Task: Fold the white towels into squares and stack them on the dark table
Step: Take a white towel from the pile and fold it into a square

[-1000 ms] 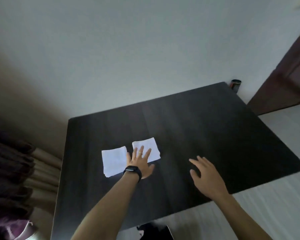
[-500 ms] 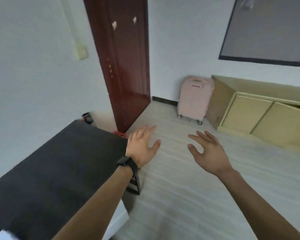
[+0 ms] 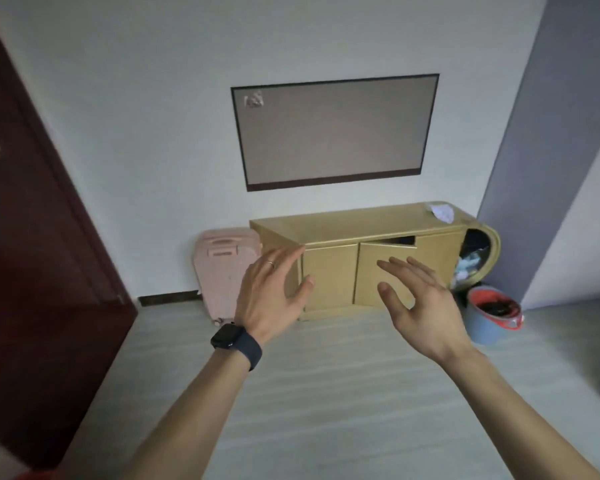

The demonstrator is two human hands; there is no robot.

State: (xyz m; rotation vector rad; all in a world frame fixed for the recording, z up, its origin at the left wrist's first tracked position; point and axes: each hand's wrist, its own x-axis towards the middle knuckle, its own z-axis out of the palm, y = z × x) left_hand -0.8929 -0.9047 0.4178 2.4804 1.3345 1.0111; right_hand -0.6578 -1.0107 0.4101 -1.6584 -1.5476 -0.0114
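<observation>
pale floor (image 3: 326, 393), yellow cabinet (image 3: 343, 225) ahead; left hand (image 3: 267, 299) and right hand (image 3: 423, 306) spread open, empty. towels and worktop out of view; crumpled white scrap (image 3: 442, 212) lies far right, nearer the right hand.

Both hands hang in the air with fingers spread and holding nothing: the left hand (image 3: 272, 296), with a ring and a dark smartwatch (image 3: 235, 342) on its wrist, and the right hand (image 3: 421, 301). Behind them stand a yellow cabinet (image 3: 329, 268) with 2 doors, a pink suitcase (image 3: 222, 268), a blue bucket (image 3: 492, 318), a dark red door (image 3: 39, 237) and a wall-mounted screen (image 3: 333, 133).
</observation>
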